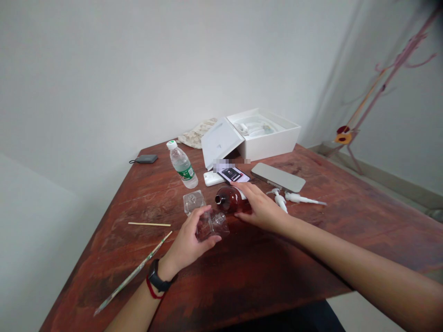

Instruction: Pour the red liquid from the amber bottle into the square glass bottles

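Note:
My left hand (189, 240) is closed around a small clear bottle (213, 225) lying on the dark red wooden table (242, 276). My right hand (259, 206) rests with fingers stretched over a brown amber bottle (227, 198) that lies on its side, its open neck pointing left. A second small clear bottle (194, 201) stands just behind my left hand. Two white pump heads (281, 199) with long tubes lie to the right of my right hand.
A plastic water bottle (182, 164), a phone (233, 174) on a white pad, a grey flat case (278, 177), an open white box (263, 133), a cloth bag (198, 133) and a small grey device (146, 159) lie further back. Two thin sticks (149, 224) lie left.

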`<state>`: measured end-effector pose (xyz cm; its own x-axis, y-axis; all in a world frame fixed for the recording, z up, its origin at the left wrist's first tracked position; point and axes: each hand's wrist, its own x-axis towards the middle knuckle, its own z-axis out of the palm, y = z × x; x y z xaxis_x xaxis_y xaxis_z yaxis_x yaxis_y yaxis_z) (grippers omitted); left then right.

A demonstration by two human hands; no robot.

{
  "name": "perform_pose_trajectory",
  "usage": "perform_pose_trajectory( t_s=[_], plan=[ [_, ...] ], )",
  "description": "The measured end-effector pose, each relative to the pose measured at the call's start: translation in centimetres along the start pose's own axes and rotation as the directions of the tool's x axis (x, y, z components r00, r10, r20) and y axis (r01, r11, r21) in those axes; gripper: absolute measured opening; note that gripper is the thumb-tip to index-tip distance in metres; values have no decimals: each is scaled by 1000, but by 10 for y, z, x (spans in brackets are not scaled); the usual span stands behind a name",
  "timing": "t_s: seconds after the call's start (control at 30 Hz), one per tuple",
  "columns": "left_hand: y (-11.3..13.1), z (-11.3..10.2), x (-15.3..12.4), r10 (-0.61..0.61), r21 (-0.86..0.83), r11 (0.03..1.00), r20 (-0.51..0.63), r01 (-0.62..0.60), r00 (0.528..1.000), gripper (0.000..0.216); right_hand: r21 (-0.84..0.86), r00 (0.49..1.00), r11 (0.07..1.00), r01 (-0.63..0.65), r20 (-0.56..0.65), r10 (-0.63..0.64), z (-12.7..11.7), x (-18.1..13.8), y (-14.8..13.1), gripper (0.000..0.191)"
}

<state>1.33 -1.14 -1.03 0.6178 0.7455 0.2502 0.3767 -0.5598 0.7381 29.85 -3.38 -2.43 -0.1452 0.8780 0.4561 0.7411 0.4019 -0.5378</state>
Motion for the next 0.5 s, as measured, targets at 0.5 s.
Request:
perform_pose_trajectory(
  t_s=[0.5],
  plan=[
    [-6,-2,-2,16,-58,998,-72,-21,997,74,42,999,998,-44,-14,45,2,-1,4,90]
  ],
)
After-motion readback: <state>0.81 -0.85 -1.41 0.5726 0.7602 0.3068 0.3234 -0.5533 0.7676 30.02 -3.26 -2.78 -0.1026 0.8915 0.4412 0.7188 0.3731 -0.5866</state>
